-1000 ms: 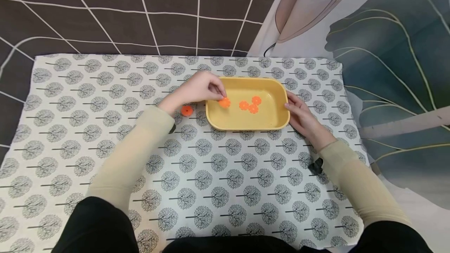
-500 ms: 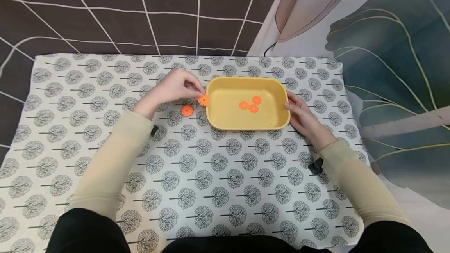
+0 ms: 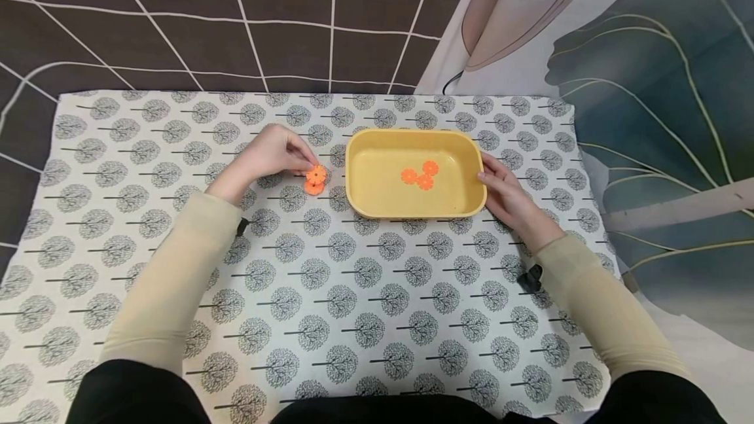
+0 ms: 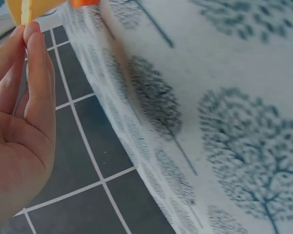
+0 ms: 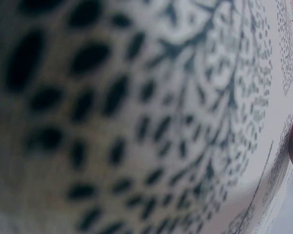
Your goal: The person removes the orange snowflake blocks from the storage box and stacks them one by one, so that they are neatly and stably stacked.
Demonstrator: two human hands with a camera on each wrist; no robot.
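Observation:
My left hand [image 3: 277, 151] pinches an orange flower-shaped slice [image 3: 316, 176] between thumb and fingertips, left of the yellow tub [image 3: 377, 211]. Edge-on, the same slice [image 4: 27, 11] shows in the left wrist view. Just below it lies a round orange piece [image 3: 313, 188] on the cloth, partly covered by the held slice; whether they touch I cannot tell. Inside the tub sit 3 more orange flower-shaped slices [image 3: 425, 181], close together. My right hand [image 3: 508, 198] grips the tub's right end, thumb at the rim, other fingers along the outer wall.
A white cloth [image 3: 365, 319] printed with trees covers the table. Its far edge meets a dark wall covering with white grid lines [image 3: 283, 51]. A leaf-patterned curtain [image 3: 665, 116] hangs at the right.
The left hand has carried the flower-shaped slice from over the tub's left part, out past its rim, left to the round orange piece. The right hand and the tub have stayed put.

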